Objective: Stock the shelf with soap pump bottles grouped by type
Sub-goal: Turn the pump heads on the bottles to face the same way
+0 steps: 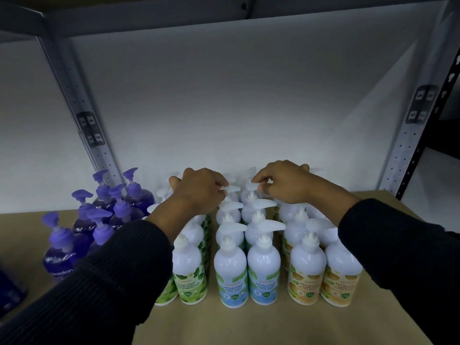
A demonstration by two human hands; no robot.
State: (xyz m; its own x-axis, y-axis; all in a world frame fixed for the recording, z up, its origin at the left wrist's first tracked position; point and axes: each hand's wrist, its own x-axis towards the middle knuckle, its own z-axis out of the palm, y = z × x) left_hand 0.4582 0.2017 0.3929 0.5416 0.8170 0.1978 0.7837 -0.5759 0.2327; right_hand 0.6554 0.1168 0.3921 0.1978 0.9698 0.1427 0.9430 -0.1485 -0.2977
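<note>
Currently left hand (pixel 199 192) and right hand (pixel 283 185) each pinch white pump nozzle at far end of blue-label bottles (pixel 249 265). Nozzles swivel, thin; full bottles heavy, glossy, slippery — grip body for lifting.

The left sleeve (pixel 119 265) covers part of the green-label bottles (pixel 190 272) and some purple bottles (pixel 58 255). Back-row white bottles are mostly hidden behind both hands. A dark blue object (pixel 10 292) is cut off at the left edge. Rear labels cannot be read.
</note>
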